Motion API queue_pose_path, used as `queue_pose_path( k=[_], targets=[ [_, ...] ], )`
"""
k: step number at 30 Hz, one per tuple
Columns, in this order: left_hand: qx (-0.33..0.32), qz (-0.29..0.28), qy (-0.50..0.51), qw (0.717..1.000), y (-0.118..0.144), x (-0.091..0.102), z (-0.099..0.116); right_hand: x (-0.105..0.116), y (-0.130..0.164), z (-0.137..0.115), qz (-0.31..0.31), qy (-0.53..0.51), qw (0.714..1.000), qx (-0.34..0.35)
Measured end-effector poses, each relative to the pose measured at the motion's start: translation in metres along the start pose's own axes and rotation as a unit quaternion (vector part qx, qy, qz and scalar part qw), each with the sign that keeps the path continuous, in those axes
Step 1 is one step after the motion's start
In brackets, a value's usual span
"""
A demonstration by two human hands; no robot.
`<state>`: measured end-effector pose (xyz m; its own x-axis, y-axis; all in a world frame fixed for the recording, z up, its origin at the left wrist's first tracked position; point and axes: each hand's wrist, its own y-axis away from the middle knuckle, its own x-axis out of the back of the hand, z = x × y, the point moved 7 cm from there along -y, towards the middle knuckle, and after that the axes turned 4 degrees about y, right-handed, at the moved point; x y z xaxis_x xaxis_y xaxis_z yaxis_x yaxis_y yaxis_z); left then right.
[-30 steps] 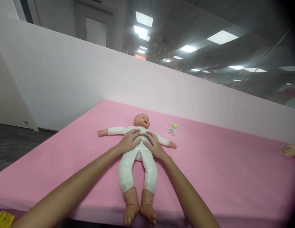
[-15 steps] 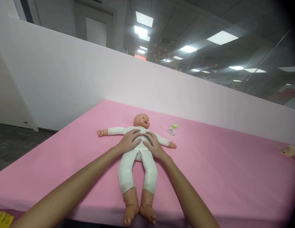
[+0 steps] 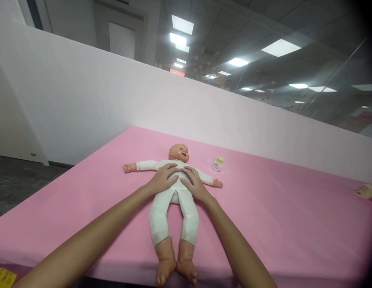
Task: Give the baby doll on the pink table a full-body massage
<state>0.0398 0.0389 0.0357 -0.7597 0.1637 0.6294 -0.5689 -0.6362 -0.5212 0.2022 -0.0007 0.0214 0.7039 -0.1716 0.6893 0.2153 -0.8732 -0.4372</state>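
A baby doll [image 3: 161, 218] with a white cloth body lies on its back on a pink-covered table [image 3: 252, 224]. Its bald head points to the wall and its bare feet reach the near edge. My left hand [image 3: 163, 178] rests flat on the left side of the doll's torso, fingers spread. On the torso's right side lies my right hand [image 3: 194, 182], also open, its fingertips close to those of the left. Beyond the doll's outstretched arm on the right, a small clear bottle [image 3: 216, 165] with a green cap stands on the pink cover.
A white partition wall [image 3: 186, 104] runs behind the table, with glass above it on the right. At the far right edge lies a beige item [image 3: 366, 191], partly cut off. A yellow label [image 3: 5, 277] shows at the lower left. A door [image 3: 12, 116] is at left.
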Motion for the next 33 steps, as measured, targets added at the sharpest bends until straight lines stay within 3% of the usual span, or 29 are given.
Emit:
queue_pose_path(
  k=[33],
  targets=[
    [-0.002,0.002,-0.003,1.000,-0.0001,0.0004,0.0010,0.0006,0.0002,-0.0009,-0.002,-0.008,1.000,-0.002]
  ],
)
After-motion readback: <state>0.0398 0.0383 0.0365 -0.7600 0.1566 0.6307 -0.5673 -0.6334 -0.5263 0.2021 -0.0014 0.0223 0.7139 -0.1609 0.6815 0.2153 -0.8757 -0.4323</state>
